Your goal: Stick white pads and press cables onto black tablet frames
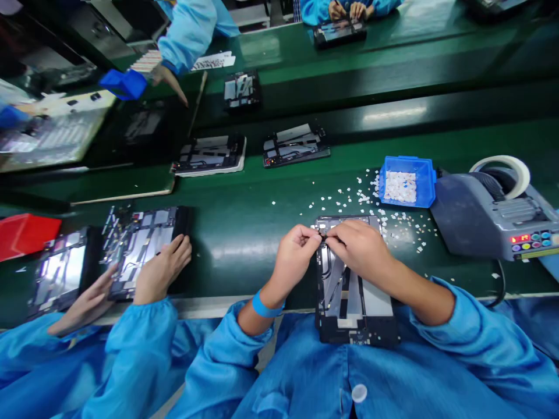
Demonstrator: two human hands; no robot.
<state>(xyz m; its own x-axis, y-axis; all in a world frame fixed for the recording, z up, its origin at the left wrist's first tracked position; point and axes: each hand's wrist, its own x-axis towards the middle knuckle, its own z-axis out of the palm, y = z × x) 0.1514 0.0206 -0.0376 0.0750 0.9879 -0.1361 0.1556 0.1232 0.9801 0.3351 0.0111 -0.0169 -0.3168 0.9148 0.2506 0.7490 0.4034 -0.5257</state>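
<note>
A red bin (pixel 28 235) sits at the far left. Next to it, a co-worker's hands (pixel 161 270) hold a flat device (pixel 146 247) by its sides. Farther back on the green table (pixel 236 227) lie two more open devices, one on a pale tray (pixel 212 173) and one bare (pixel 297 142).

Then comes the person's left hand (pixel 290 262), with a blue band (pixel 266 306) on the wrist. Its thumb and finger are closed in a pinch at the top end of an open device (pixel 356 294). This device is right in front of the person, and its near end pokes out past the table edge. It might tip or slide if a hand or the belly bumps that end. The right hand (pixel 367 244) reaches over the device, its fingertips closed in a pinch close to the left ones. What the two pinch is too small to tell. Tugging too hard could bend or rip a thin part inside.

White bits (pixel 361 198) lie around the device's top and the blue box (pixel 423 180). A sleeve or arm brushing them could push some inside the device. At the far right, a gray tape machine (pixel 465 209) stands just beside the box.
</note>
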